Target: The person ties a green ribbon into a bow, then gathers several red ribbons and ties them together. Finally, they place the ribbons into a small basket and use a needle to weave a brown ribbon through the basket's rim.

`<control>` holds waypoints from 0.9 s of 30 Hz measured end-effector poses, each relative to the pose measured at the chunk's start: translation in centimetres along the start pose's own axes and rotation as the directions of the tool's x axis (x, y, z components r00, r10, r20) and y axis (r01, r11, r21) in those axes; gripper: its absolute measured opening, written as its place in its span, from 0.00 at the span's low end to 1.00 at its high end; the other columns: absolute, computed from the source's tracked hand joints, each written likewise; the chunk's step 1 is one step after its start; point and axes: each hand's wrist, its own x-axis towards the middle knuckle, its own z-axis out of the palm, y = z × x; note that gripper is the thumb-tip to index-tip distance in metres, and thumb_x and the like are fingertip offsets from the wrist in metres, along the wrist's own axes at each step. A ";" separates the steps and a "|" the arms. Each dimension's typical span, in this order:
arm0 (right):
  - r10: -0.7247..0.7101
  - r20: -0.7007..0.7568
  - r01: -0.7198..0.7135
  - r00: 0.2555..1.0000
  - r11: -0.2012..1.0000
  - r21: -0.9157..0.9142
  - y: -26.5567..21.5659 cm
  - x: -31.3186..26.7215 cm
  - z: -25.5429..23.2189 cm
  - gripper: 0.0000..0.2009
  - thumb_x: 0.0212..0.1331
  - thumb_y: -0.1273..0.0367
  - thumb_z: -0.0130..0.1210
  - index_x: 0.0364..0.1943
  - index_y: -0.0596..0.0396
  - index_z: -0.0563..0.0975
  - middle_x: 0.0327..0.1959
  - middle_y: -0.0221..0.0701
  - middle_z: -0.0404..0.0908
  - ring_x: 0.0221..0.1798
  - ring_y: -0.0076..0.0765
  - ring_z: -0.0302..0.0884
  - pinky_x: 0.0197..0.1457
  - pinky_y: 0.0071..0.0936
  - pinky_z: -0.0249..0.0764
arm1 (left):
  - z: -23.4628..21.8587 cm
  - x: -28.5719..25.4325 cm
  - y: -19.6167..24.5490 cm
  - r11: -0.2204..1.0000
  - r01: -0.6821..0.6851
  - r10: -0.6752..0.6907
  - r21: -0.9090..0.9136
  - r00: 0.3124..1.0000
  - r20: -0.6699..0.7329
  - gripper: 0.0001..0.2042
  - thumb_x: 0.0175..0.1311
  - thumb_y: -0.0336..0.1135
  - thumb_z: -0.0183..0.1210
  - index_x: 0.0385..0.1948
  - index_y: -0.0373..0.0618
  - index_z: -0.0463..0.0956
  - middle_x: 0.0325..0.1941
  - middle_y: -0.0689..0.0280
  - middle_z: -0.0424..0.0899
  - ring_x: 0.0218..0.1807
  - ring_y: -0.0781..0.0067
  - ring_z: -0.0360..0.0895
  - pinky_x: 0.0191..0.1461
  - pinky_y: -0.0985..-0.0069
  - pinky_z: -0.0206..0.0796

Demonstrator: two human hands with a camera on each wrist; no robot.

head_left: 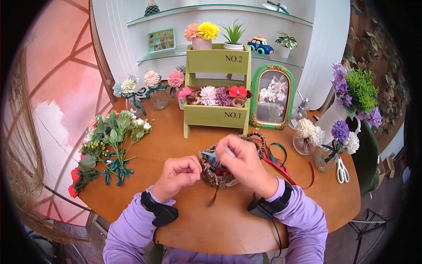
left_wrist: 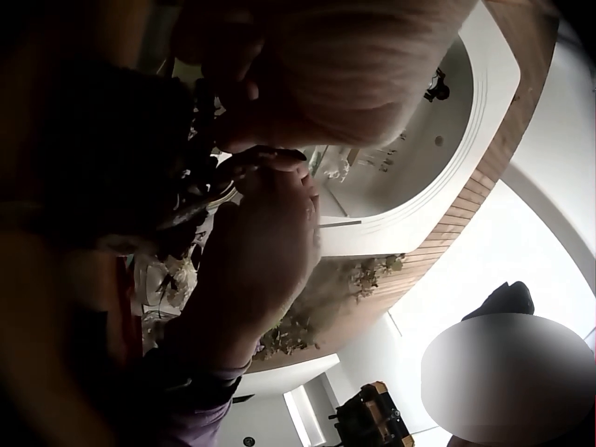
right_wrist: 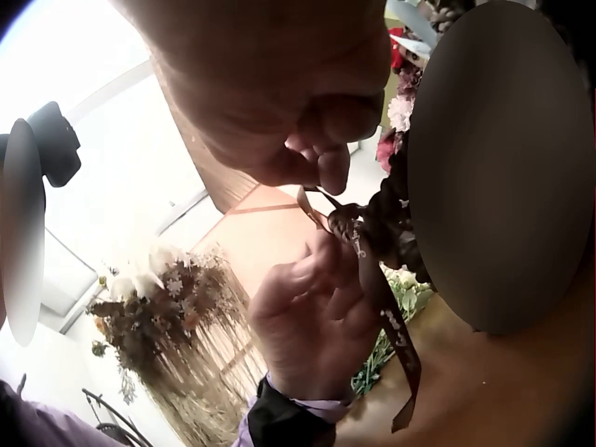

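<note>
A round woven basket (head_left: 226, 181) stands near the table's front, red and blue items inside. Over its left edge, my left hand (head_left: 178, 176) pinches a dark brown ribbon (head_left: 213, 199), one tail hanging down. My right hand (head_left: 246, 165) is above the basket, fingers bent. In the right wrist view, the printed ribbon (right_wrist: 389, 321) is tied on the rim beside my left hand (right_wrist: 317, 321); my right hand (right_wrist: 270, 102) pinches near another end. The left wrist view shows my right hand (left_wrist: 261, 256) close against the ribbon, dark and partly hidden.
A green two-tier stand (head_left: 215, 116) with flowers is behind the basket, a green frame (head_left: 272, 97) beside it. Cut flowers (head_left: 115, 138) lie left. Red ribbons (head_left: 281, 169), glass vases (head_left: 303, 143) and white scissors (head_left: 342, 170) are at right.
</note>
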 end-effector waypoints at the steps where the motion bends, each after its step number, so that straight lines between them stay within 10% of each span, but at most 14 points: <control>1: 0.075 -0.007 -0.074 0.997 0.993 0.090 0.6 0.4 -0.3 0.04 0.61 0.72 0.56 0.33 0.59 0.76 0.28 0.24 0.79 0.31 0.17 0.73 0.37 0.20 0.70 | 0.0 0.0 0.1 0.961 0.067 -0.060 -0.269 0.998 0.035 0.05 0.61 0.27 0.57 0.28 0.37 0.74 0.29 0.68 0.73 0.27 0.87 0.63 0.27 0.85 0.54; 4: -0.073 -0.062 0.086 0.995 0.968 0.234 0.7 0.8 -0.1 0.07 0.56 0.73 0.57 0.35 0.61 0.73 0.26 0.29 0.76 0.28 0.19 0.71 0.32 0.26 0.70 | 0.0 0.2 -0.4 0.962 0.050 -0.079 -0.268 0.992 -0.098 0.06 0.64 0.29 0.55 0.28 0.38 0.71 0.27 0.69 0.71 0.24 0.88 0.59 0.25 0.85 0.50; 6: 0.095 0.126 -0.110 0.987 0.988 0.113 -2.0 0.3 -0.5 0.05 0.58 0.74 0.60 0.36 0.58 0.76 0.30 0.27 0.79 0.29 0.22 0.75 0.33 0.24 0.71 | -0.1 0.2 -1.2 0.968 0.087 -0.125 -0.237 0.981 -0.150 0.05 0.65 0.28 0.55 0.29 0.39 0.72 0.27 0.72 0.71 0.24 0.90 0.59 0.25 0.87 0.50; 8: -0.305 0.203 0.340 0.930 0.925 -0.167 -0.6 0.1 0.4 0.13 0.50 0.72 0.67 0.36 0.61 0.74 0.26 0.36 0.78 0.25 0.37 0.76 0.31 0.33 0.72 | 0.1 0.3 -1.4 0.970 0.127 -0.169 -0.206 0.965 -0.201 0.03 0.65 0.28 0.55 0.31 0.40 0.72 0.26 0.75 0.70 0.23 0.92 0.59 0.25 0.88 0.49; 12: -0.220 0.066 0.230 0.973 0.946 -0.227 -0.4 0.0 0.1 0.08 0.55 0.71 0.63 0.30 0.61 0.76 0.22 0.42 0.76 0.26 0.45 0.76 0.32 0.35 0.72 | 1.0 0.4 -1.0 0.997 0.067 -0.053 0.047 0.966 -0.252 0.04 0.66 0.30 0.57 0.33 0.42 0.72 0.25 0.77 0.71 0.23 0.93 0.61 0.25 0.89 0.52; 14: 0.003 -0.126 0.006 0.992 0.997 0.077 0.5 0.9 -0.4 0.09 0.60 0.69 0.59 0.33 0.62 0.76 0.23 0.36 0.77 0.27 0.34 0.76 0.34 0.31 0.72 | 1.0 0.4 -1.0 0.995 0.032 -0.007 0.091 0.966 -0.259 0.04 0.66 0.30 0.58 0.34 0.42 0.73 0.25 0.77 0.71 0.23 0.93 0.61 0.25 0.89 0.52; 17: 0.114 -0.047 -0.100 0.992 0.967 0.234 -0.9 1.1 -1.4 0.11 0.59 0.68 0.62 0.34 0.63 0.75 0.23 0.33 0.77 0.28 0.29 0.75 0.34 0.30 0.72 | 0.8 0.3 -1.3 0.992 0.028 0.005 0.126 0.967 -0.254 0.05 0.68 0.33 0.57 0.35 0.42 0.73 0.26 0.77 0.72 0.23 0.93 0.62 0.26 0.89 0.54; 19: -0.015 0.110 0.033 0.994 0.985 -0.168 -1.8 0.6 -1.2 0.12 0.55 0.67 0.65 0.33 0.62 0.76 0.24 0.35 0.78 0.27 0.34 0.76 0.33 0.31 0.72 | 0.7 0.3 -1.5 0.996 0.086 -0.072 0.038 0.957 -0.281 0.06 0.70 0.34 0.54 0.37 0.41 0.72 0.27 0.75 0.73 0.22 0.93 0.61 0.24 0.89 0.52; 24: -0.154 0.348 0.240 0.925 0.946 -0.220 0.3 0.4 -0.6 0.11 0.51 0.67 0.67 0.31 0.60 0.78 0.24 0.40 0.78 0.26 0.44 0.74 0.34 0.33 0.71 | 0.4 0.5 -2.1 0.995 0.022 -0.050 -0.097 0.954 -0.296 0.07 0.72 0.33 0.52 0.41 0.39 0.71 0.27 0.72 0.72 0.19 0.92 0.57 0.20 0.90 0.46; 26: -0.048 0.117 0.065 0.992 0.987 -0.145 -0.1 0.6 -1.2 0.10 0.55 0.67 0.64 0.31 0.60 0.78 0.23 0.35 0.79 0.24 0.37 0.73 0.31 0.32 0.70 | 0.5 0.4 -2.1 0.998 0.004 -0.021 -0.055 0.945 -0.325 0.07 0.72 0.33 0.52 0.40 0.39 0.71 0.28 0.72 0.72 0.20 0.92 0.58 0.21 0.90 0.47; 27: 0.067 0.163 -0.103 0.984 0.970 0.221 -0.1 0.7 -1.5 0.05 0.61 0.72 0.59 0.32 0.61 0.77 0.26 0.28 0.80 0.28 0.20 0.73 0.32 0.21 0.70 | 0.5 0.3 -2.1 0.998 0.003 -0.020 -0.055 0.945 -0.327 0.07 0.72 0.33 0.52 0.40 0.39 0.71 0.28 0.72 0.72 0.20 0.92 0.58 0.21 0.90 0.47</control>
